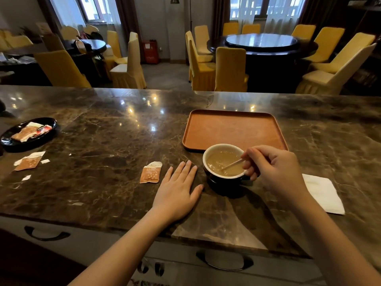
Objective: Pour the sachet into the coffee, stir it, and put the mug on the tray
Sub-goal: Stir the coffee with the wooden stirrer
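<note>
Both hands are at work: the left hand (179,189) lies flat and spread on the brown marble counter (99,141), holding nothing, while the right hand (274,169) pinches a thin pale stirring stick (232,164) dipped in the dark white-lined mug (223,162) of milky coffee. Stirring seems underway; next, the mug must be lifted to the orange-brown rectangular tray (233,129), touching at twelve o'clock. At nine o'clock lies the torn orange sachet (150,172), its print unreadable.

Banquet room behind marble counter (103,124).
Yellow-covered chairs (231,69) ring round dark table (261,46) upper right; curtained windows (266,7) along back wall, daylight in.
</note>
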`<state>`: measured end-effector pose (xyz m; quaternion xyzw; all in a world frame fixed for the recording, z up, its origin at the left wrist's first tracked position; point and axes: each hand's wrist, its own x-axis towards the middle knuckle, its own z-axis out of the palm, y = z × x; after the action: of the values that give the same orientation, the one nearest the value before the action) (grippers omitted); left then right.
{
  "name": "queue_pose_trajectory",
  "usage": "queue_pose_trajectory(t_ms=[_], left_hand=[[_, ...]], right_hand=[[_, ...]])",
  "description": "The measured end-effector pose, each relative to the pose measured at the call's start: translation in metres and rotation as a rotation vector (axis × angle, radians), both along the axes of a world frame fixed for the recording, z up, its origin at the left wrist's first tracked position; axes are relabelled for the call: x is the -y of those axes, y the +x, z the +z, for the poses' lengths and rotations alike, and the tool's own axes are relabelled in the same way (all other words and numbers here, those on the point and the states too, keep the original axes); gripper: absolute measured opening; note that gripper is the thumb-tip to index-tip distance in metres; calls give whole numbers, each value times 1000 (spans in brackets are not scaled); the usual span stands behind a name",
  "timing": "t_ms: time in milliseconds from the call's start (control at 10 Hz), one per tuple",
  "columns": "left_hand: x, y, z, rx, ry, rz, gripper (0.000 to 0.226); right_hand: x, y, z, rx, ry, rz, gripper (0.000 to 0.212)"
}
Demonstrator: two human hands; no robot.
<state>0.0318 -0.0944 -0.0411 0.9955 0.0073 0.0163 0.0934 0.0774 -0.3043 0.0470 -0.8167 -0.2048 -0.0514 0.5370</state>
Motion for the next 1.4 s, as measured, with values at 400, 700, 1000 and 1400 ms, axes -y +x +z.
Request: queue_pose_trajectory(t_ms=[400, 700, 1000, 1400], left_hand=[[-1, 1, 0, -5, -8, 0, 60], [-1, 2, -1, -4, -1, -1, 60], [-1, 2, -3, 12, -5, -4, 60], [-2, 3, -2, 9, -3, -3, 61]], right_hand=[[8, 20, 3, 218, -139, -208, 21], [-6, 0, -17, 77, 73, -133, 20], [15, 6, 9, 194, -141, -88, 19], [15, 8, 12, 444, -78, -202, 29]])
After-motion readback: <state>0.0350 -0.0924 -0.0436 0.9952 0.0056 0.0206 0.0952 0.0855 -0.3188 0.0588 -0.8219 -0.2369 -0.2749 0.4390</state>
